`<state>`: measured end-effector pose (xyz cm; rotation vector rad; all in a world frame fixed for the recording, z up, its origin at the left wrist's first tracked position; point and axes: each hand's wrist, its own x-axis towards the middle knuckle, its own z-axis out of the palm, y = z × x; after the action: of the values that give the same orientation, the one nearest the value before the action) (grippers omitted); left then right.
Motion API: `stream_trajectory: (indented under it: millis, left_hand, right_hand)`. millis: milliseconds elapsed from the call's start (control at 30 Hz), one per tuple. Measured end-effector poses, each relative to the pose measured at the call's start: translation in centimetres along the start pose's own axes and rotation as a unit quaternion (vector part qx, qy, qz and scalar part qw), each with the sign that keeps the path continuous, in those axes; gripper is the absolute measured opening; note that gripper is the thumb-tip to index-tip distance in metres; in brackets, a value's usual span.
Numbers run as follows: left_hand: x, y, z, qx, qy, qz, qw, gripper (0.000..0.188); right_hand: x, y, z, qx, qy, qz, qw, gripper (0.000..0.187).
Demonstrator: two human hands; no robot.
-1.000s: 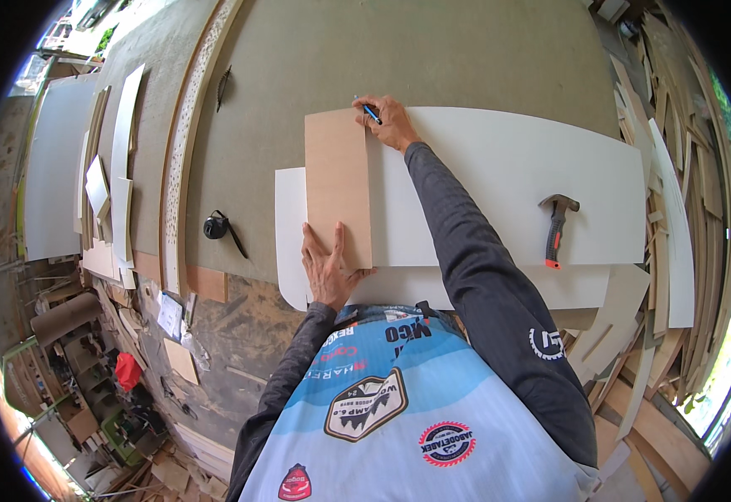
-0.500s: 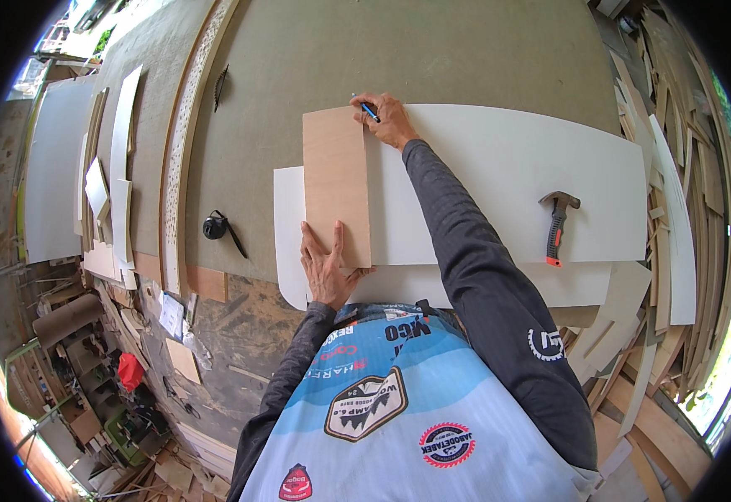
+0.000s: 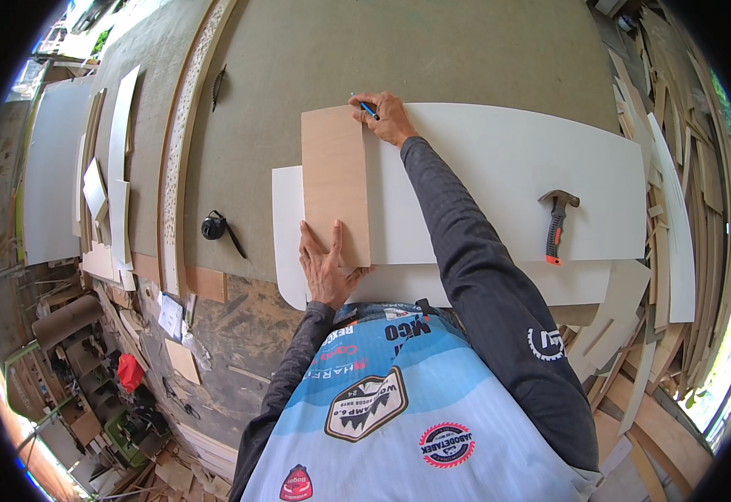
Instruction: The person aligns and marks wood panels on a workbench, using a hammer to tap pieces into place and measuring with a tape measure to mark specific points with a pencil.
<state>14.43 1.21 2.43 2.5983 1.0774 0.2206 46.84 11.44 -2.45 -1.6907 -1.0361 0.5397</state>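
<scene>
A tan rectangular board [image 3: 334, 167] lies lengthwise away from me across the left end of a white panel [image 3: 482, 184]. My left hand [image 3: 325, 272] rests on its near end, fingers spread and pressed flat, thumb along the near edge. At the board's far right corner, my right hand [image 3: 394, 121] pinches a blue pen [image 3: 369, 110], its tip close to the board's far edge. A second white panel [image 3: 507, 283] sits under the first and shows along the near side and at the left. On the upper panel, right of my arm, lies a claw hammer [image 3: 557, 226].
A black tape measure [image 3: 214, 226] sits on the greenish worktable [image 3: 273, 84] at left. Beyond it runs a long pale strip [image 3: 174, 151] with a speckled face. Wood offcuts [image 3: 692, 167] are piled at the right, and scraps [image 3: 173, 468] litter the floor at lower left.
</scene>
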Motion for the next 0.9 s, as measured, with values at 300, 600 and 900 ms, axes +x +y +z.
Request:
stream_trajectory:
  millis: [300, 600, 900]
  left_hand:
    - [0.0, 0.0, -0.1, -0.01, 0.001, -0.004, 1.0, 0.117]
    - [-0.1, -0.2, 0.0, -0.016, -0.003, -0.008, 1.0, 0.119]
    - [0.0, -0.2, 0.1, -0.013, -0.006, -0.006, 1.0, 0.117]
  right_hand:
    - [0.1, -0.9, -0.5, 0.005, -0.019, 0.022, 1.0, 0.026]
    - [0.0, -1.3, -0.4, 0.014, -0.026, 0.038, 0.999, 0.025]
    - [0.0, -0.7, -0.2, 0.027, -0.005, 0.011, 1.0, 0.026]
